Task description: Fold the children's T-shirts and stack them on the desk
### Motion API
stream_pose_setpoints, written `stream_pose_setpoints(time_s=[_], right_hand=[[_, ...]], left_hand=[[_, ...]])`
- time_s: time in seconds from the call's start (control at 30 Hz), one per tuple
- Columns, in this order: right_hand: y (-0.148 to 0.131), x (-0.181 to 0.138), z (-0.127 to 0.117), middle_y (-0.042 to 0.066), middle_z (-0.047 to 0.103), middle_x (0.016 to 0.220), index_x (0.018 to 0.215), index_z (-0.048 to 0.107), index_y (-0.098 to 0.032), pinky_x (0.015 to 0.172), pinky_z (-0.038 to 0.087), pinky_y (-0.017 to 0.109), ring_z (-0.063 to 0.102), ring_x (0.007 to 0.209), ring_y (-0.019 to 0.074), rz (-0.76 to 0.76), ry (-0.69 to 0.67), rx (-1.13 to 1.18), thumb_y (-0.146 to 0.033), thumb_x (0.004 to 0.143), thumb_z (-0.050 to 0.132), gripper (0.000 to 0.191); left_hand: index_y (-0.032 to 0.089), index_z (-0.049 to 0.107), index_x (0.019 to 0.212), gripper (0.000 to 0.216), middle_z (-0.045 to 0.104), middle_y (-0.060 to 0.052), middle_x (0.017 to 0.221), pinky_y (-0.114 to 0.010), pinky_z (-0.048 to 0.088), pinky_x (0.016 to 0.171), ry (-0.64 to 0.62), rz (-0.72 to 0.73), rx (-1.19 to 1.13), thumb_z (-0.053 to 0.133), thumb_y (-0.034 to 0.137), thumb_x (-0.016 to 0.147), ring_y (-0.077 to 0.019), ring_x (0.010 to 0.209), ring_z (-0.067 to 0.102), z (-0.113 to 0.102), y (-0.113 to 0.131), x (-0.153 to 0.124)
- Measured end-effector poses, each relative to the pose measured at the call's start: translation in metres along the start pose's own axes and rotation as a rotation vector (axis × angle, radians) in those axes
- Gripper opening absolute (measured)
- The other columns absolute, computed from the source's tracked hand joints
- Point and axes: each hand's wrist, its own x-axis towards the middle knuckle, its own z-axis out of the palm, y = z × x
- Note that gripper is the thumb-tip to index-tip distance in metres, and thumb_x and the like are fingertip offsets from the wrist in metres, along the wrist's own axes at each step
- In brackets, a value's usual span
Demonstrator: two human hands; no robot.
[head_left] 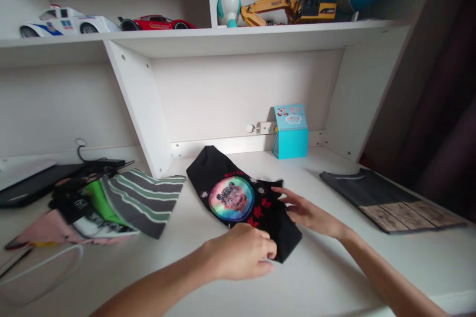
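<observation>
A black T-shirt (226,163) with a round rainbow-coloured print and red lettering lies at a slant on the white desk, partly folded. My left hand (245,252) is at its near edge, with the fingers curled onto the cloth and the thumb low. The fingertips are partly hidden. At the shirt's right edge, my right hand (303,210) has its fingers stretched out and apart, touching the fabric from the side. Part of the shirt's lower right lies between both hands.
A folded dark shirt (375,193) lies on the right. Several crumpled clothes, including a striped one (145,198), are heaped left, beside a white cable (52,270). Behind stand a blue desk calendar (292,141) and a power socket (267,128). Toys line the shelf (186,37) above.
</observation>
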Motion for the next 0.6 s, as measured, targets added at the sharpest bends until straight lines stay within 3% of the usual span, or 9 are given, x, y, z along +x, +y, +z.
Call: stream_pose_setpoints(time_s=[0.07,0.17,0.27,0.4,0.47,0.6], right_hand=[[-0.002,-0.001,0.013,0.008,0.057,0.108,0.118,0.049,-0.018,0.072,0.048,0.03,0.057,0.084,0.0166,-0.016,-0.029,-0.021,-0.039,0.083,0.048,0.041],[-0.007,0.0,0.029,0.003,0.06,0.087,0.089,0.058,-0.017,0.065,0.045,0.025,0.054,0.074,0.0132,-0.026,0.065,-0.146,-0.022,0.079,0.048,0.015],[-0.019,0.005,0.038,0.001,0.057,0.077,0.081,0.056,-0.018,0.06,0.041,0.023,0.05,0.067,0.0114,-0.077,0.192,-0.335,-0.015,0.077,0.044,0.013],[-0.039,0.011,0.038,0.0,0.054,0.069,0.081,0.054,-0.018,0.057,0.04,0.024,0.049,0.062,0.0115,-0.084,0.323,-0.342,-0.024,0.084,0.041,0.015],[-0.046,0.009,0.033,0.001,0.056,0.073,0.085,0.055,-0.018,0.061,0.043,0.025,0.052,0.067,0.0129,-0.105,0.333,-0.278,-0.033,0.087,0.04,0.021],[-0.045,0.005,0.019,0.01,0.052,0.114,0.111,0.051,-0.019,0.09,0.039,0.032,0.048,0.105,0.0209,-0.209,0.252,-0.381,-0.048,0.078,0.055,0.045]], left_hand=[[0.019,0.061,0.079,0.003,0.062,0.001,0.076,-0.019,0.04,0.058,-0.039,-0.021,-0.132,0.059,0.021,0.078,-0.0114,0.065,0.058,0.004,-0.004,-0.001],[0.018,0.06,0.091,0.012,0.063,-0.002,0.085,-0.02,0.043,0.065,0.087,-0.151,-0.245,0.054,0.023,0.082,-0.0128,0.074,0.059,0.004,-0.015,0.004],[0.017,0.054,0.103,0.032,0.062,-0.006,0.094,-0.026,0.046,0.07,0.184,-0.248,-0.239,0.059,0.035,0.078,-0.0182,0.083,0.059,0.008,-0.021,0.015],[0.017,0.051,0.104,0.023,0.062,-0.008,0.097,-0.03,0.046,0.076,0.298,-0.278,-0.162,0.048,0.018,0.081,-0.0202,0.088,0.059,0.009,-0.026,0.025],[0.019,0.051,0.106,0.027,0.062,-0.005,0.099,-0.029,0.044,0.081,0.374,-0.238,-0.222,0.043,0.011,0.081,-0.0179,0.092,0.058,0.0,-0.029,0.025],[0.021,0.055,0.105,0.027,0.062,-0.002,0.104,-0.022,0.046,0.073,0.426,-0.21,-0.411,0.04,0.014,0.083,-0.0139,0.086,0.059,-0.03,-0.029,0.013]])
